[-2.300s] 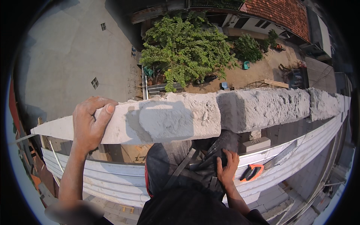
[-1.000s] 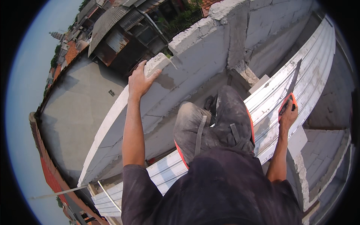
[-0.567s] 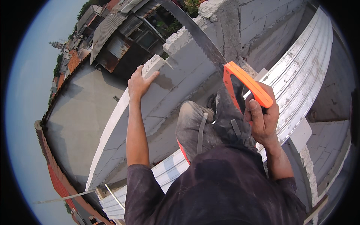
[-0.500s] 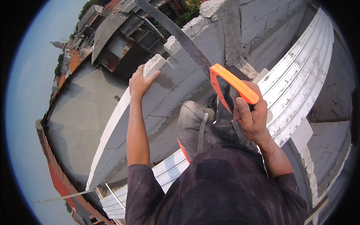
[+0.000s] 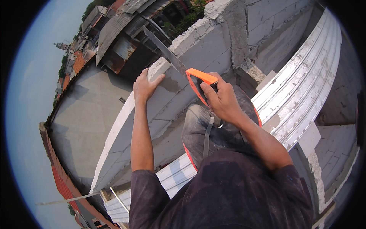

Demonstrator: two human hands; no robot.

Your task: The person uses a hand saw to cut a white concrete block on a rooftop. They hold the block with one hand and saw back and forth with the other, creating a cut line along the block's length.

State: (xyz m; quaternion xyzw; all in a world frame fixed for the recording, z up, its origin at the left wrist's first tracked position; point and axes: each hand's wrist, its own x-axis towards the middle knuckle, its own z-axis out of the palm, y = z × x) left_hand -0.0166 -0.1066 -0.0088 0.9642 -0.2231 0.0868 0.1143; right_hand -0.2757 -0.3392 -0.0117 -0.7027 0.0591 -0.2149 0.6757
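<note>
My left hand (image 5: 146, 84) lies flat on the top edge of a pale block wall (image 5: 179, 80), fingers spread over the corner of the top block. My right hand (image 5: 222, 100) grips the orange handle of a hand saw (image 5: 183, 63). The saw's dark blade runs up and to the left, its lower part resting on the top of the wall just right of my left hand. My bent knee in dusty dark trousers (image 5: 207, 129) sits below the saw.
A white corrugated metal sheet (image 5: 301, 91) runs along under me to the right. More block courses (image 5: 328, 152) stand at the right. Beyond the wall there is a drop to a grey flat roof (image 5: 84, 118) and rusty sheet roofs (image 5: 122, 34).
My right hand picked up the saw from the corrugated sheet, raised it, and brought it left and down so the blade now meets the wall top. My left hand stayed on the wall.
</note>
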